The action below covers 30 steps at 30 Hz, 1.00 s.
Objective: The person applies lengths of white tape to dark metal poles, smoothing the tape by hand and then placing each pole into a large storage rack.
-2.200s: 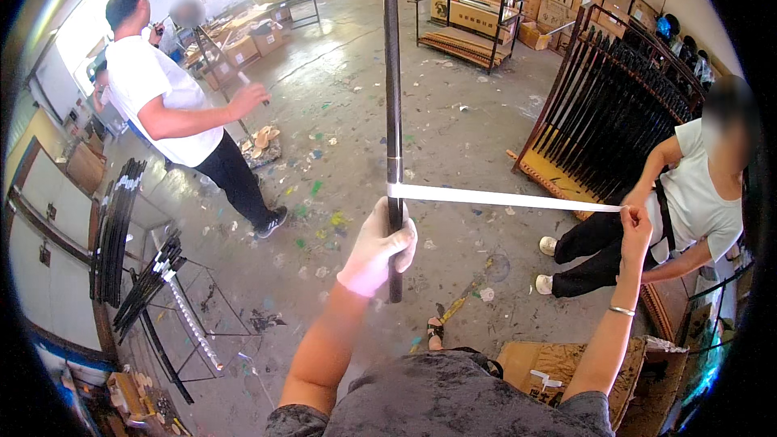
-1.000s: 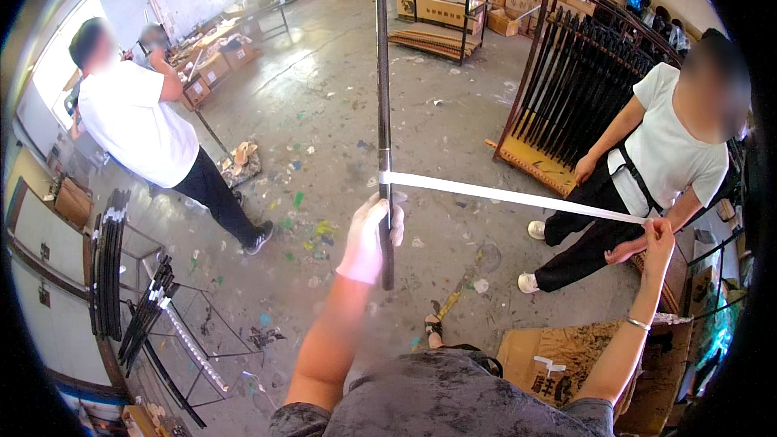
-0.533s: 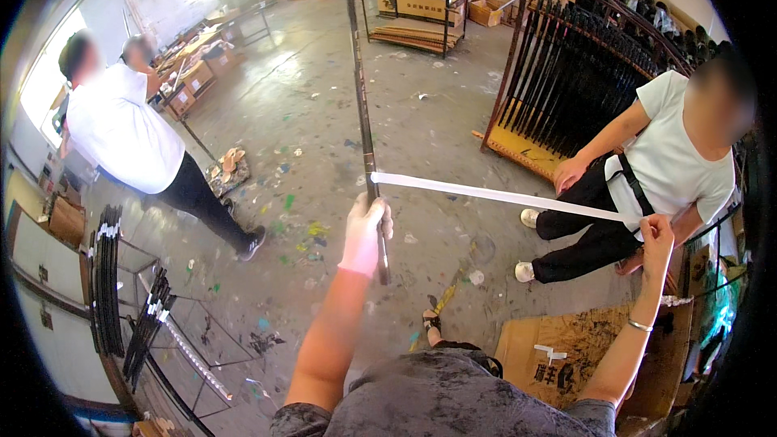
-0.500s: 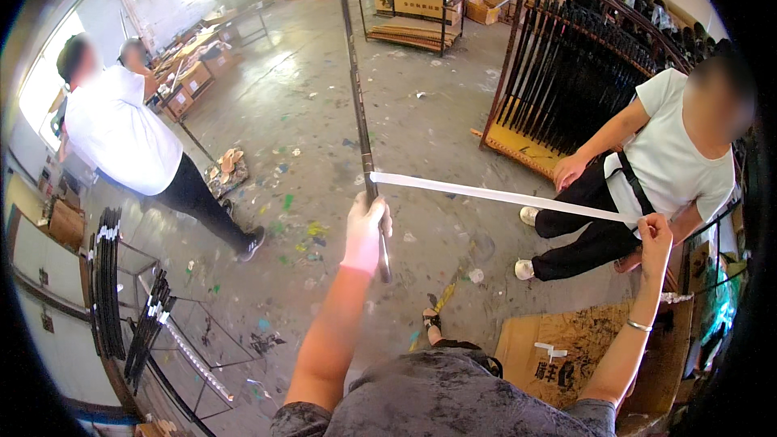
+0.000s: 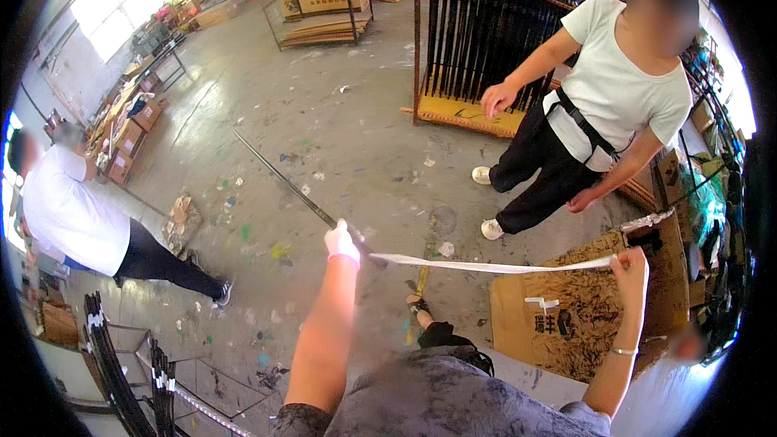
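My left hand [image 5: 343,241], in a white glove, is closed round a dark thin rod [image 5: 307,201] near its close end. The rod slants away from me, its far tip pointing to the upper left. A white strip of tape [image 5: 494,265] runs from the rod just beside my left hand across to the right. Its other end is pinched between the fingers of my bare right hand [image 5: 630,265], stretched out above a cardboard sheet. The strip hangs nearly level and looks slightly twisted near the rod.
A person in a white shirt [image 5: 623,65] stands close on the right, before a rack of black rods [image 5: 486,32]. Cardboard [image 5: 518,332] with white scraps lies below my right hand. Bundled black rods [image 5: 113,364] stand at lower left. Another person [image 5: 77,202] is at far left.
The rod has swung from nearly upright to a slant toward the upper left. Both hands sit lower in the picture, still joined by the tape. My view has turned right.
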Motion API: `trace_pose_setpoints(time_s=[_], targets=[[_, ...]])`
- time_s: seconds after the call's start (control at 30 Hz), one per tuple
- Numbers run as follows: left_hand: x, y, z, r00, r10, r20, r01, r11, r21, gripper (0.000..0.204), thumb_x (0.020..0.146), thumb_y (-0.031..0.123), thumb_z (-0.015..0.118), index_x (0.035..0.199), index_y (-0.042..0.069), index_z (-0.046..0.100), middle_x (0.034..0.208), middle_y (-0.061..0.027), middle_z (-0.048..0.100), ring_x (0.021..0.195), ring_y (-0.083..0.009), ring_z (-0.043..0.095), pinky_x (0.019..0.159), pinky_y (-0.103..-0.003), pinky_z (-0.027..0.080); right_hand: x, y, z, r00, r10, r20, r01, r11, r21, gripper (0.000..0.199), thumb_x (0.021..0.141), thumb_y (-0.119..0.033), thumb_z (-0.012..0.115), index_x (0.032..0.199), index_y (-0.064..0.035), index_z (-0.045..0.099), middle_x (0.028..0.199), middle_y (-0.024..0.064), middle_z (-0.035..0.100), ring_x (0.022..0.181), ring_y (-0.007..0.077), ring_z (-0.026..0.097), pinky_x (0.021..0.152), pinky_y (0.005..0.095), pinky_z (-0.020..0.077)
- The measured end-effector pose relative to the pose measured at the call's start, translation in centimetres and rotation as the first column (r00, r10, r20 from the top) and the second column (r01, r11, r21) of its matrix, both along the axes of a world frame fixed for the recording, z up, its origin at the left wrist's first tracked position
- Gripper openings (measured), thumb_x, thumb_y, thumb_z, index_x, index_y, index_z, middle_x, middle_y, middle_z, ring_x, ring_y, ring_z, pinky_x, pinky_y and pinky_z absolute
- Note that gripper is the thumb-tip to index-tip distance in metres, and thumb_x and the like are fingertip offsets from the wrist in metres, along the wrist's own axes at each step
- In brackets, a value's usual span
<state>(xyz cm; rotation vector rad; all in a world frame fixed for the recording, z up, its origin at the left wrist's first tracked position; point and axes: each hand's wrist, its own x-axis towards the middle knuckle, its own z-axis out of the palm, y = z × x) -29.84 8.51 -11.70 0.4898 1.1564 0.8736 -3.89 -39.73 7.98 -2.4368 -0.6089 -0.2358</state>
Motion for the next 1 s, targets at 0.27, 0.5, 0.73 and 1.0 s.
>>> trace_pose_setpoints(time_s=[0.27,0.5,0.73,1.0], targets=[[10.7,-0.5,2.1,0.938,0.022,0.347,0.111,0.927,-0.359,0.014,0.089,0.017,0.049,0.088,0.004,0.043,0.070,-0.0091,0.051,0.056,-0.0225,0.054,0.053,-0.034,0.049,-0.5,-9.0,-3.8,0.900,-0.276,0.337,0.415,0.779,-0.471,0.013,0.066,-0.008,0.062,0.063,-0.0029,0.050,0.073,0.0114,0.048,0.074,0.0308,0.049,0.065,0.0416,0.0401],[19.2,-3.0,5.2,0.898,-0.049,0.438,0.234,0.895,-0.380,0.012,0.090,0.017,0.048,0.084,0.006,0.045,0.070,-0.0073,0.053,0.053,-0.0189,0.054,0.044,-0.028,0.047,0.7,-11.2,-5.3,0.884,-0.321,0.340,0.458,0.740,-0.493,0.015,0.065,-0.007,0.063,0.063,-0.0030,0.049,0.074,0.0113,0.048,0.074,0.0305,0.049,0.064,0.0419,0.0403],[22.8,-6.7,7.1,0.833,-0.213,0.510,0.377,0.894,-0.241,0.012,0.090,0.016,0.039,0.094,0.011,0.049,0.084,-0.0041,0.054,0.077,-0.0136,0.054,0.055,-0.025,0.045,-0.8,-9.3,-2.1,0.856,-0.477,0.201,0.517,0.779,-0.355,0.024,0.058,-0.002,0.071,0.063,-0.0035,0.048,0.073,0.0103,0.047,0.073,0.0292,0.048,0.064,0.0398,0.0387],[23.6,-4.5,4.3,0.501,-0.255,0.827,0.454,0.891,0.000,0.024,0.087,0.012,0.040,0.110,0.009,0.047,0.100,-0.0081,0.054,0.096,-0.0160,0.054,0.080,-0.031,0.049,3.7,-11.6,-5.9,0.941,-0.156,0.299,0.278,0.862,-0.424,0.018,0.069,-0.010,0.066,0.076,0.0025,0.056,0.086,0.0227,0.059,0.080,0.0387,0.054,0.071,0.0419,0.0440]])
